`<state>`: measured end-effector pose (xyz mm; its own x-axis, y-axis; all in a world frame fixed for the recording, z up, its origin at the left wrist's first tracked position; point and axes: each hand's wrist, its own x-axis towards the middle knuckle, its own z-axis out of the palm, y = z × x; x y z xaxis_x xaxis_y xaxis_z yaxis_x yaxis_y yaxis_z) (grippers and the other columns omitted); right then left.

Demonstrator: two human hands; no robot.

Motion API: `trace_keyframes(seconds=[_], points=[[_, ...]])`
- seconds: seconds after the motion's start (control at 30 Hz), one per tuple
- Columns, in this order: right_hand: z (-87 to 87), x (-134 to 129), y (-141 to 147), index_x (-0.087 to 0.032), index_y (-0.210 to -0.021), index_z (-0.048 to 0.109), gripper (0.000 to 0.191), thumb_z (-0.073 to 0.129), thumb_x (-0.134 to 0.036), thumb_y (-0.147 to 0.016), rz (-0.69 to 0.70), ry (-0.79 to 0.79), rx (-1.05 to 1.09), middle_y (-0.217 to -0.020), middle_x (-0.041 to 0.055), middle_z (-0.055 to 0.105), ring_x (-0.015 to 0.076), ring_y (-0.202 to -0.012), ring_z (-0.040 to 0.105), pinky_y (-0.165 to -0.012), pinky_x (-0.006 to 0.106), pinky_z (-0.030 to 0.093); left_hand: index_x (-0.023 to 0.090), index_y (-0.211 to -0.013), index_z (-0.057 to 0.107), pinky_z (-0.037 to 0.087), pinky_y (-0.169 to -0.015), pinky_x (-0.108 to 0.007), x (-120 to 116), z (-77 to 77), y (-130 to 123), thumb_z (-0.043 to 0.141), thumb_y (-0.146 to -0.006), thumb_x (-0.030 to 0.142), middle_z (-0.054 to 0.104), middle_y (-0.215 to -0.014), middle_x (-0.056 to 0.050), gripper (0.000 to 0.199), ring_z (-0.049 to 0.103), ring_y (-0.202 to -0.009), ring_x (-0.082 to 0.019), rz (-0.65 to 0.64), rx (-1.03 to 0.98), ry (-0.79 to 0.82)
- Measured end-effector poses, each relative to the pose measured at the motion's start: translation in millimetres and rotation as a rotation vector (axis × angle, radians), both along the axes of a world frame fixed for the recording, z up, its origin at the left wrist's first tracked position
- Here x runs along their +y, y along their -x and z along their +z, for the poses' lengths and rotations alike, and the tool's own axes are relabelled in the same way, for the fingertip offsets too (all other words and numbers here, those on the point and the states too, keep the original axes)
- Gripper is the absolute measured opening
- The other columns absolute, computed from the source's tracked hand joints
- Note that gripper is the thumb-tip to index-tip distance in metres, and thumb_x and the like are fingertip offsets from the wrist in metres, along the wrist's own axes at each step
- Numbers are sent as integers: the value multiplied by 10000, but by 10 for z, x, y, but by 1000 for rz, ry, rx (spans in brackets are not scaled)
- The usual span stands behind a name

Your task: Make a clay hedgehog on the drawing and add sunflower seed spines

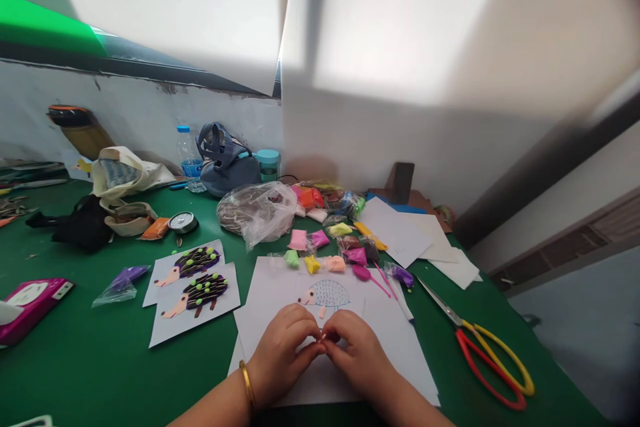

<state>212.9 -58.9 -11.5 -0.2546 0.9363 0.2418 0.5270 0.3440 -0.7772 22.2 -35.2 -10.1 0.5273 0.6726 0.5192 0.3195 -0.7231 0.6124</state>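
Note:
Over the white paper (pixel 400 360), my left hand (pixel 290 347) and my right hand (pixel 355 347) meet at their fingertips. Both are closed, pinching what looks like a small piece of pale clay (pixel 324 337), mostly hidden by the fingers. Just beyond them lies a hedgehog drawing (pixel 331 295) in blue line, its face covered with peach clay. A short peach clay strip (pixel 322 312) rests below the drawn body. Packets of coloured clay, among them a yellow one (pixel 313 264) and a peach one (pixel 335 264), line the paper's far edge.
Two finished hedgehog cards (pixel 200 327) lie to the left. Large scissors (pixel 480 340) with red and yellow handles lie at right. A pink spoon-shaped tool (pixel 367 273) is near the packets. Behind stand a plastic bag (pixel 257 210), a blue bag (pixel 227 170) and a water bottle (pixel 189 163).

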Motion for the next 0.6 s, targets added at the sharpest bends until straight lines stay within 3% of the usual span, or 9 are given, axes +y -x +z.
trace_keyframes(seconds=[0.1,0.23,0.33,0.47,0.6], points=[[-5,-17,-16,-209,-821,615,68,609,-142,-821,-29,15,38,-783,0,631,165,-744,595,-681,281,468,210,-887,588,494,-777,-333,-2,7,-8,606,-915,238,638,-877,-48,44,575,-840,-193,13,6,15],[-10,-23,-66,-239,-1091,643,237,571,-174,-875,12,-4,116,-912,24,679,173,-834,630,-786,308,504,211,-875,574,502,-761,-321,-1,-17,-13,553,-922,174,631,-844,-34,64,576,-815,-183,78,22,66],[23,-9,-111,-251,-983,698,137,581,-238,-912,73,7,121,-905,26,699,180,-865,637,-795,304,499,210,-919,594,507,-725,-307,13,-53,-12,549,-921,165,631,-834,-31,64,582,-791,-178,111,24,75],[86,11,-196,-217,-835,700,146,635,-335,-892,-12,89,145,-799,25,683,176,-754,619,-702,284,484,218,-1019,641,508,-740,-306,48,-72,14,546,-942,187,653,-875,-45,127,599,-825,-182,82,18,-9],[116,26,-289,-201,-737,666,244,633,-390,-887,-108,98,157,-726,23,643,175,-692,584,-642,277,457,201,-870,655,494,-699,-310,85,-47,76,620,-914,280,653,-804,-39,97,594,-780,-192,159,63,-20]])
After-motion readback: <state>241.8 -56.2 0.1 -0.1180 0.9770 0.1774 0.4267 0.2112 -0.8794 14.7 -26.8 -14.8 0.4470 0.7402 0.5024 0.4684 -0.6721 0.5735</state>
